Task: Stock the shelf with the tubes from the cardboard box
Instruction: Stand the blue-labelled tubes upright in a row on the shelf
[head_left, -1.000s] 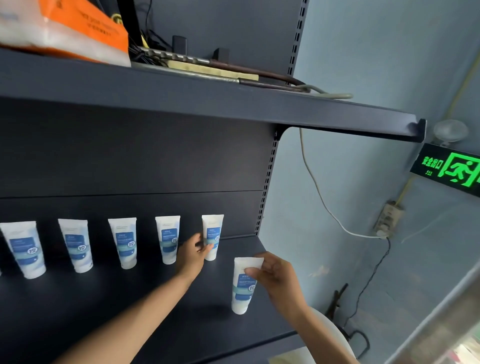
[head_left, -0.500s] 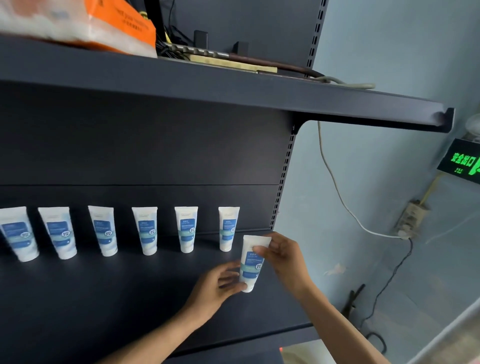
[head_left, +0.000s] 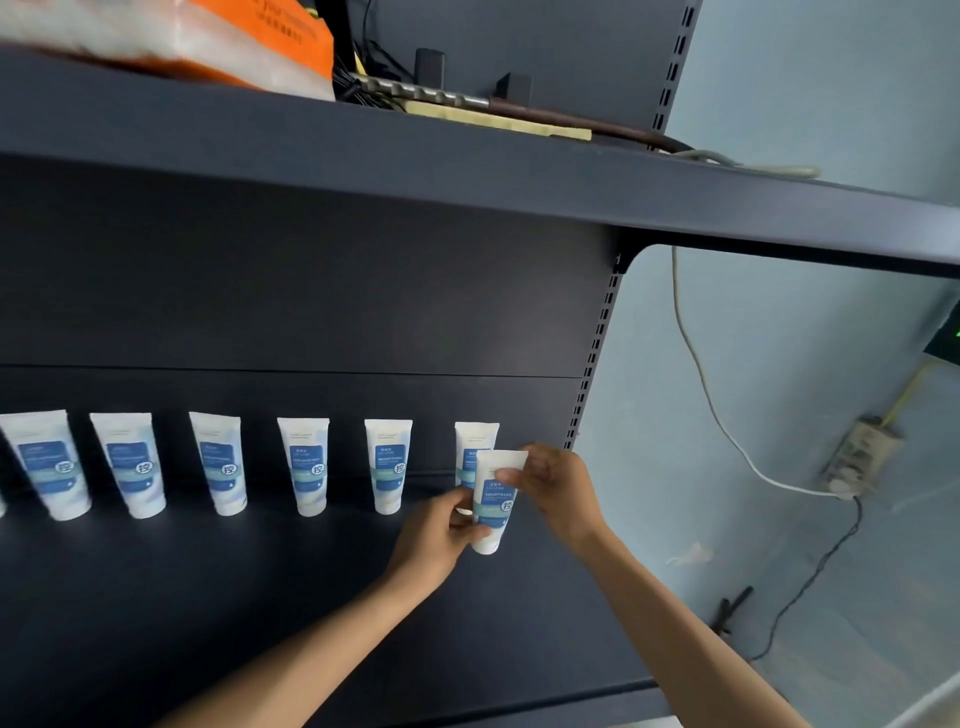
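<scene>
On shelf (head_left: 218, 597): six tubes (head_left: 304, 465) (seventh (head_left: 496, 501) held).

A dark metal shelf (head_left: 156, 613) carries six white tubes with blue labels in a row (head_left: 304, 465) along its back, standing cap-down and spaced apart. A seventh tube (head_left: 494, 512) stands cap-down in front of the rightmost one, overlapping it.

- Each white tube (head_left: 309, 467) standing on the dark shelf (head_left: 208, 597) has a blue label with a round white badge showing the character "控".
- The smaller words on those labels are too blurry to read.
</scene>
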